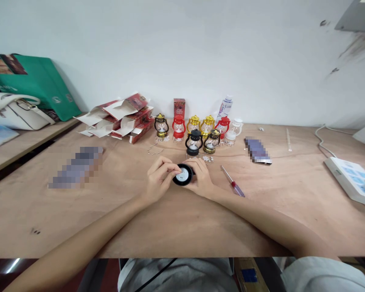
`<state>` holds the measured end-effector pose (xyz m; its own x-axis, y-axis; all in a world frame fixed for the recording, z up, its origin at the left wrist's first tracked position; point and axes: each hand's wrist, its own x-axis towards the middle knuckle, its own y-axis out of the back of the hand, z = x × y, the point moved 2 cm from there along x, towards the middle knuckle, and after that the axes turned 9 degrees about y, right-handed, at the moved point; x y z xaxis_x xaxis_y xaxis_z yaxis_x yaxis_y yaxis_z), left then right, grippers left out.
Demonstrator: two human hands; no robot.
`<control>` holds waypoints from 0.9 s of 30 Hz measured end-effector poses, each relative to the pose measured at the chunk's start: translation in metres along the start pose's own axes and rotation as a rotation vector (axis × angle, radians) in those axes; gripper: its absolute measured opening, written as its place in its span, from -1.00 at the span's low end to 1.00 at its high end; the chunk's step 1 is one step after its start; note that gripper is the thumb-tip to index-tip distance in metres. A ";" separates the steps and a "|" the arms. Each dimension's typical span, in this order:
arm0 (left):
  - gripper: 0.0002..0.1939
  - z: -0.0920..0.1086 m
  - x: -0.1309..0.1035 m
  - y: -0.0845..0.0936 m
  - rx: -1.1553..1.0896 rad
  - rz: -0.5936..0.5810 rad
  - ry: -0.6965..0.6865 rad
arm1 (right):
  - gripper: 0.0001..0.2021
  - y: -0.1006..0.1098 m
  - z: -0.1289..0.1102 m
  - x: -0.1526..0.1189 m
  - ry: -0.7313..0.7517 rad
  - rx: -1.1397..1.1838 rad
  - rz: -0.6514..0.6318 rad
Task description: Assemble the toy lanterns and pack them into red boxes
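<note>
My right hand [201, 178] is wrapped round a small black lantern [187, 181], whose round base with a pale disc faces me. At the disc's edge, the thumb and fingers of my left hand [159, 178] are pinched together; whatever is between them is too small to make out. Just beyond my hands stand a black lantern [194, 142] and a bronze lantern [211, 142], with small loose white and metal bits [207, 158] in front. A screwdriver [233, 182] with a clear and red handle lies to the right of my right hand.
Behind stand more lanterns, including a red lantern [179, 127] and a gold lantern [207, 126]. Red cardboard boxes [140, 117] are heaped at back left. A phone [258, 151] and a white power strip [349, 180] lie right; a blurred flat object [77, 168] lies left.
</note>
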<state>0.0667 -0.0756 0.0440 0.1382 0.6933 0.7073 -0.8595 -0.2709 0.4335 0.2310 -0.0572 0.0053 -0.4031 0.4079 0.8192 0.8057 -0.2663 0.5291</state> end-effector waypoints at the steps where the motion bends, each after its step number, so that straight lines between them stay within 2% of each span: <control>1: -0.83 0.000 0.000 0.001 0.012 -0.004 -0.023 | -0.65 0.000 0.000 0.000 -0.005 -0.003 -0.001; 4: -0.84 0.000 0.001 0.002 0.075 -0.021 -0.078 | -0.64 -0.002 0.002 -0.002 -0.015 -0.003 0.002; 8: -0.82 -0.001 0.001 0.002 0.163 -0.028 -0.085 | -0.62 -0.002 0.003 -0.003 0.001 -0.015 0.014; 13: -0.92 -0.004 0.000 0.000 0.196 -0.044 -0.130 | -0.62 -0.002 0.004 -0.004 -0.007 -0.030 0.005; 18: -0.94 -0.001 0.002 0.001 0.212 -0.084 -0.106 | -0.61 -0.002 0.004 -0.003 -0.026 -0.031 -0.010; 21: -0.89 0.004 0.007 0.003 0.106 -0.142 0.026 | -0.63 -0.001 0.003 -0.003 -0.035 -0.050 -0.032; 27: -0.76 -0.006 0.013 0.000 -0.323 -0.361 0.568 | -0.66 -0.003 0.001 -0.004 -0.034 -0.085 -0.058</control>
<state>0.0652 -0.0627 0.0496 0.2388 0.9641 0.1162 -0.9226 0.1879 0.3370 0.2308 -0.0567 0.0005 -0.4320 0.4539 0.7794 0.7409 -0.3142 0.5936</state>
